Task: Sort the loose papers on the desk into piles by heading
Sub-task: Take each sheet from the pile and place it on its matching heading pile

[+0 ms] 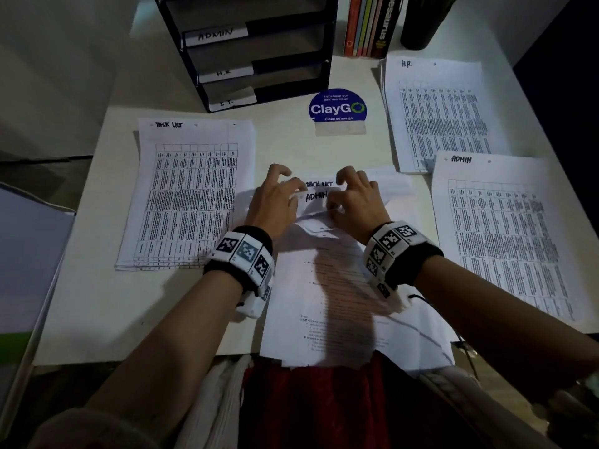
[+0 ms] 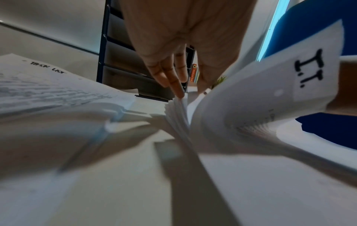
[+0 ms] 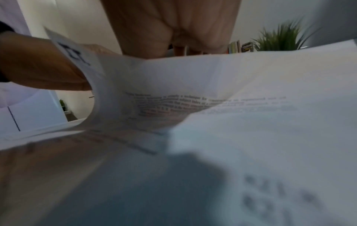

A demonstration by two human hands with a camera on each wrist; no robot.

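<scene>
Unsorted stack point(image 1: 340, 286): white sheets in the middle of the desk point(image 1: 97, 303), near edge overhanging the desk front. Far ends of the top sheets are lifted and fanned; headings "TASK LIST" and "ADMIN" show between the hands. In the left wrist view a curled-back sheet point(image 2: 280, 85) reads "I.T."

Left hand point(image 1: 275, 202): on the far left part of the stack, fingers curled, tips holding the lifted sheet edges; fingertips point(image 2: 178, 90) touch the fanned edges.

Right hand point(image 1: 356, 199): on the far right part of the stack, fingers curled down onto the raised sheets, gripping them. In the right wrist view the fingertips are hidden behind the bent paper.

"TASK LIST" pile point(image 1: 191, 196): left of the stack, flat, printed table on top.

"H.R." pile point(image 1: 437, 115): far right of the desk.

"ADMIN" pile point(image 1: 505, 234): near right, just in front of the H.R. pile, overlapping its corner.

Tray rack point(image 1: 252, 50): dark, at the back of the desk, shelves labelled ADMIN, H.R., I.T.

Round blue sign point(image 1: 338, 108): "ClayGo", between the rack and the H.R. pile.

Books point(image 1: 369, 24): upright, right of the rack.

Dark plant pot point(image 1: 418, 24): beside the books.
</scene>
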